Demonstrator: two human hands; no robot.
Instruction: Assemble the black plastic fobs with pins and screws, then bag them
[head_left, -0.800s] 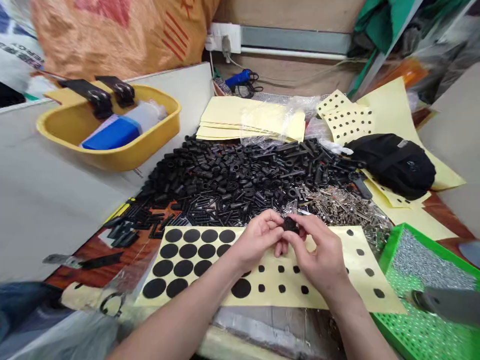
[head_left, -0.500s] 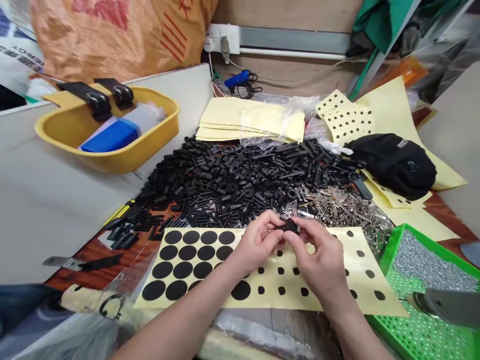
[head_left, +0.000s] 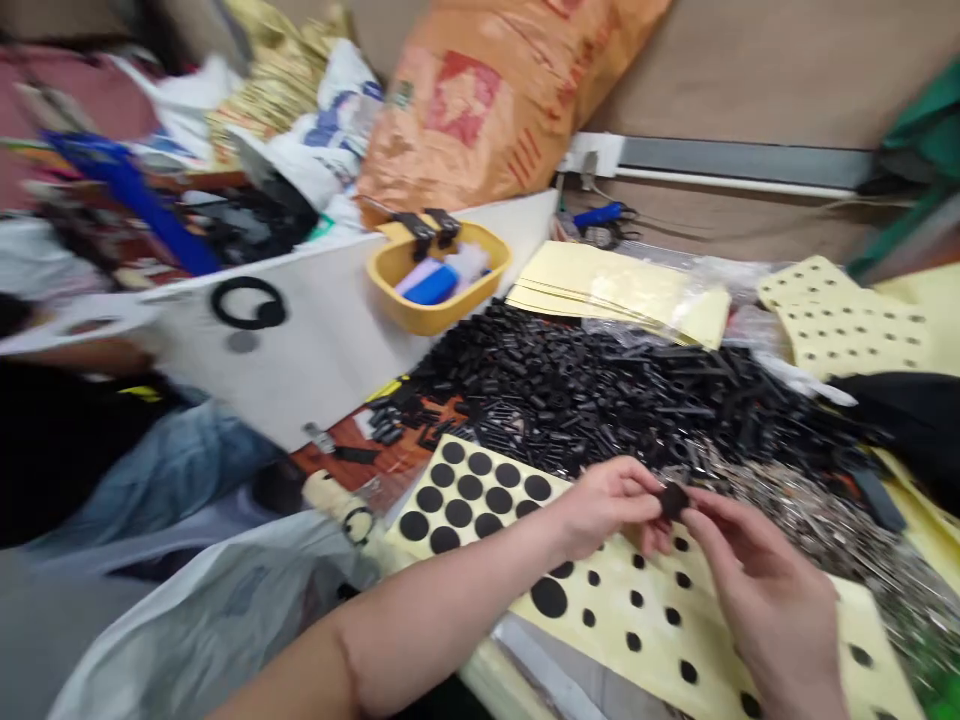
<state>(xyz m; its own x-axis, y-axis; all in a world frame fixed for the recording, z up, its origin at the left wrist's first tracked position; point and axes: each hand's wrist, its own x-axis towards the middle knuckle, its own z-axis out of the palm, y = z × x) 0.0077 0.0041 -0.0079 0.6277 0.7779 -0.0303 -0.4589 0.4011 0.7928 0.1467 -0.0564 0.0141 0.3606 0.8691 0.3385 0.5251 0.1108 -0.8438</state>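
Observation:
Between the fingertips of both hands is a small dark roundish piece, blurred, its exact kind unclear. My left hand pinches it from the left, fingers curled. From the right, my right hand grips it between thumb and forefinger. Below them lies a pale yellow sheet with large black round pads on its left part and smaller black dots towards the right. My right hand and left forearm cover parts of the sheet.
Behind the sheet spreads a heap of black plastic parts, with thin metal pieces to the right. A yellow bin hangs on a white partition. Beyond it, a person in jeans sits at left. Yellow sheets lie behind.
The view has swung left, bringing the neighbouring person and bags into sight. Both hands still hold the dark piece, which now shows a broader, rounder face.

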